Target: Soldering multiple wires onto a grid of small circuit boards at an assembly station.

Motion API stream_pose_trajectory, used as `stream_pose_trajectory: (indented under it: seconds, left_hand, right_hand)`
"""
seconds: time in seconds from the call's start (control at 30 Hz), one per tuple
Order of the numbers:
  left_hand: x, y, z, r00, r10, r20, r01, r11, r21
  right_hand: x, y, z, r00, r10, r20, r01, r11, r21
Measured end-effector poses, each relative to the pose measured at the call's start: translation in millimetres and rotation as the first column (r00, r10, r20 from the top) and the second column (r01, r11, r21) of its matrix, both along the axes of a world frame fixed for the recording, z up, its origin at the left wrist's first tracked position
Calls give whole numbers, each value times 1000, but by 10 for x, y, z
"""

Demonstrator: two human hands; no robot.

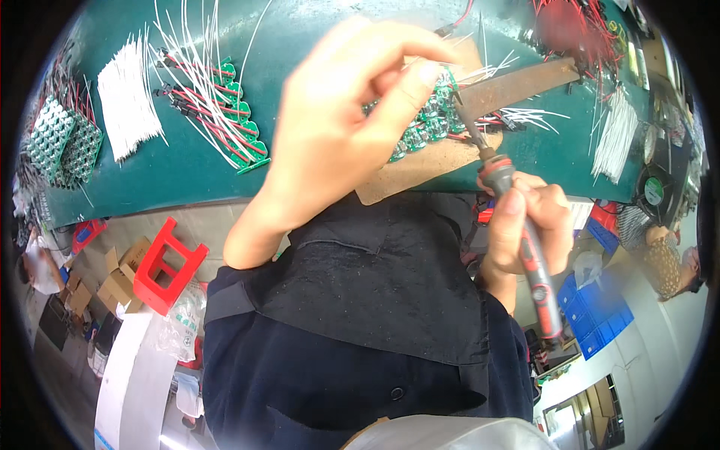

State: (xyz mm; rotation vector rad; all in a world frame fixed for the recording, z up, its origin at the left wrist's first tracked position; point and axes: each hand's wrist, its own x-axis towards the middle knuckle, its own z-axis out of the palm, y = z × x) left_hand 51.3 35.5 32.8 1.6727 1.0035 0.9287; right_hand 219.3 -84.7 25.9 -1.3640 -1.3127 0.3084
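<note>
A soldering iron (531,255) with a grey and red handle is gripped in my right hand (529,225). Its metal tip points up and left, toward the edge of a panel of small green circuit boards (421,136). Over that panel, my left hand (337,112) is closed with thumb and forefinger pressed together; what lies in the pinch is too small to make out. Beneath the panel is a brown board (409,174). A rusty flat metal strip (521,88) lies just beyond the iron's tip.
White wires (129,99) and green boards with red, black and white wires (238,112) lie left on the green table (187,176). More board panels (58,142) sit far left. At right are white wires (616,135) and red wires (581,30). A red stool (166,266) stands lower left.
</note>
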Motion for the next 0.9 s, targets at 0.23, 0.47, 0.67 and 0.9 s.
stream_pose_trajectory:
  seconds: [0.23, 0.47, 0.67, 0.9]
  left_hand:
    - [23, -20, -368, 965, -21, -262, 80, 973, 218]
    - [130, -57, -389, 963, 0, -268, 79, 955, 285]
    - [89, -87, -375, 961, 142, -238, -72, 958, 279]
    - [-103, -99, -356, 970, 6, -242, 49, 974, 221]
  right_hand:
    - [-103, 81, 37, 962, 25, 271, -8, 998, -64]
    - [-159, 147, 143, 918, 40, 395, 11, 992, -127]
    - [-188, 188, 101, 900, 108, 422, -73, 992, -99]
    - [-216, 133, 109, 898, 112, 425, -143, 989, 42]
